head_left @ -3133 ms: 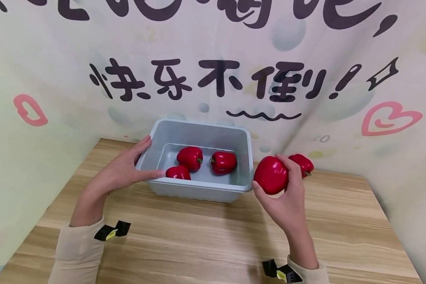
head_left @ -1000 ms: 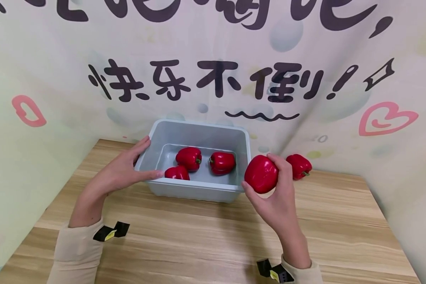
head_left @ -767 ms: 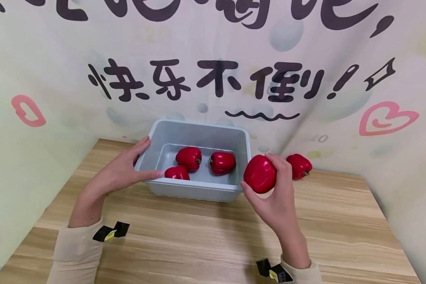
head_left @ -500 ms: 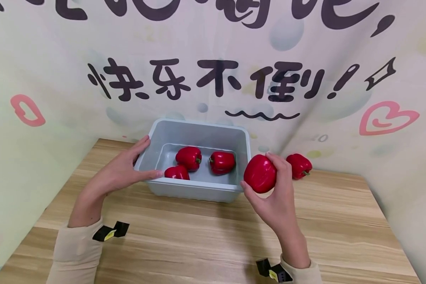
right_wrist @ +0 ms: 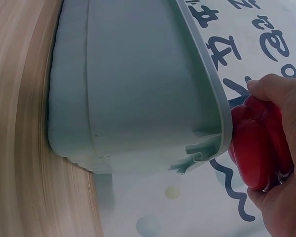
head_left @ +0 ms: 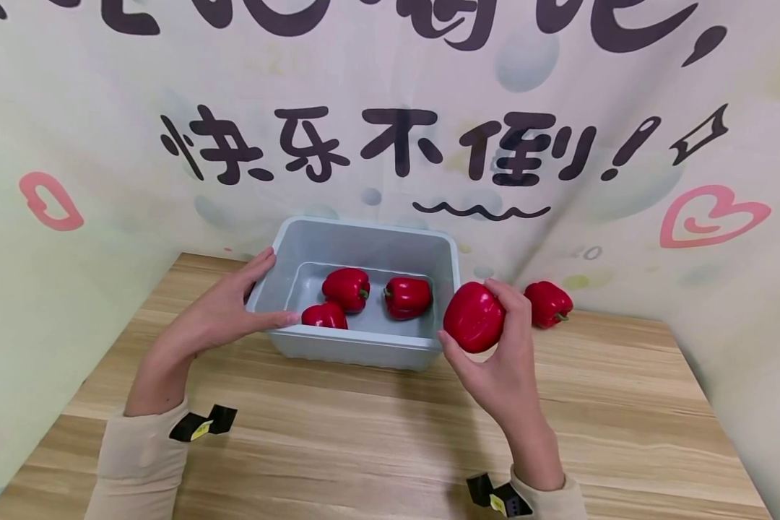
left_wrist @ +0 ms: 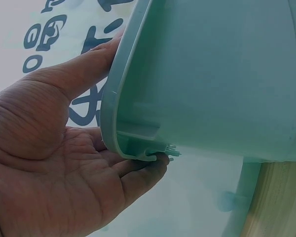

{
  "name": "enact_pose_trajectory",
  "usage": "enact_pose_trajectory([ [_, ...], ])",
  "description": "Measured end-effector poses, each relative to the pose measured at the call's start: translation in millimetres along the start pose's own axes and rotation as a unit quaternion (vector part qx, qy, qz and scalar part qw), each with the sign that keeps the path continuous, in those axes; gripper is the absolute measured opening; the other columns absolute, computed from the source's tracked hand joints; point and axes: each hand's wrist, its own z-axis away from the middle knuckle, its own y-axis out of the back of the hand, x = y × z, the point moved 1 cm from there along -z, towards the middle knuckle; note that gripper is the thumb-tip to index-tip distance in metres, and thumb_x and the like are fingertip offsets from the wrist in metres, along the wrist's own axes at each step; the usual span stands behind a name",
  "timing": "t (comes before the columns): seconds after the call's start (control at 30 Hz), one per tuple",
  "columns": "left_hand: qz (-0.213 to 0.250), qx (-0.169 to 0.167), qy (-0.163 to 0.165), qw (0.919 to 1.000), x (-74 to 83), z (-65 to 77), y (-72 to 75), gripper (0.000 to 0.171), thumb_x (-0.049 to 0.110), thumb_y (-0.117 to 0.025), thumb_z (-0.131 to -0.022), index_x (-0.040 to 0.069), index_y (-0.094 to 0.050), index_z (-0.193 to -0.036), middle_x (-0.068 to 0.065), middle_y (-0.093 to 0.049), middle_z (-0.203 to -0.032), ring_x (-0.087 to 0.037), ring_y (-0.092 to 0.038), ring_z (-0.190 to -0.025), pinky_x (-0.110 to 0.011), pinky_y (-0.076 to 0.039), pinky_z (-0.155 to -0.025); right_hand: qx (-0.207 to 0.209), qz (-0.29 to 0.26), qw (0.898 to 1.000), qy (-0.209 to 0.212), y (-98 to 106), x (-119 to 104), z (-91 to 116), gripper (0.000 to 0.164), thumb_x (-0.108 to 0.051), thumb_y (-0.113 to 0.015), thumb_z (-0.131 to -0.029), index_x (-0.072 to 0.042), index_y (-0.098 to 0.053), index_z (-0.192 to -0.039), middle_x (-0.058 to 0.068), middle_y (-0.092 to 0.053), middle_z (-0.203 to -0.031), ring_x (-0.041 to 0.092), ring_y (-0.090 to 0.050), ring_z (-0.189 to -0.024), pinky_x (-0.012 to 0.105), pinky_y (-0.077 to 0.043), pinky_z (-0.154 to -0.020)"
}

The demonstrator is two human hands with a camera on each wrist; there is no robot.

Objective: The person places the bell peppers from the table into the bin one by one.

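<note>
A grey-blue plastic bin (head_left: 364, 349) stands on the table with three red bell peppers inside: one pepper (head_left: 347, 289) at the back, one pepper (head_left: 408, 297) to the right, and one pepper (head_left: 323, 315) partly hidden by the front wall. My left hand (head_left: 224, 307) grips the bin's left end, thumb over the front rim and fingers curled at the side rim in the left wrist view. Beside the bin's right rim, my right hand (head_left: 503, 354) holds another red bell pepper (head_left: 474, 318) between thumb and fingers. That pepper (right_wrist: 261, 143) appears level with the rim in the right wrist view.
One more red bell pepper (head_left: 548, 303) lies on the wooden table (head_left: 338, 440) right of the bin, behind my right hand. A printed cloth backdrop (head_left: 364, 87) hangs close behind the bin. Side walls flank the table.
My right hand, with its pepper, has moved left against the bin's right rim, uncovering more of the pepper behind it. The left hand and bin have stayed in place.
</note>
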Motion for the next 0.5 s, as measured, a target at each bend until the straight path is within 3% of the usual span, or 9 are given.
enact_pose_trajectory([
  [0.23,-0.001,-0.001,-0.001,1.0,1.5,0.4,-0.1,0.113,0.051,-0.081,-0.089,0.016,-0.012,-0.171,-0.016,-0.014,-0.179,-0.046,-0.036,-0.15,-0.066,-0.047,-0.112,-0.003,0.014,1.0,-0.004,-0.6,-1.0,0.2,0.1,-0.014,-0.097,-0.069,-0.009,-0.045,-0.153,0.011,-0.051,-0.154,0.022,-0.049,-0.143,0.043,-0.059,-0.097],
  [0.5,-0.002,-0.001,0.002,1.0,2.0,0.5,-0.3,0.113,0.051,-0.081,-0.089,0.015,-0.012,-0.171,-0.016,-0.013,-0.179,-0.047,-0.036,-0.151,-0.066,-0.048,-0.111,-0.004,0.005,1.0,0.004,-2.2,-0.8,0.8,0.097,-0.012,-0.096,-0.071,-0.007,-0.045,-0.153,0.013,-0.051,-0.153,0.024,-0.05,-0.142,0.056,-0.061,-0.095],
])
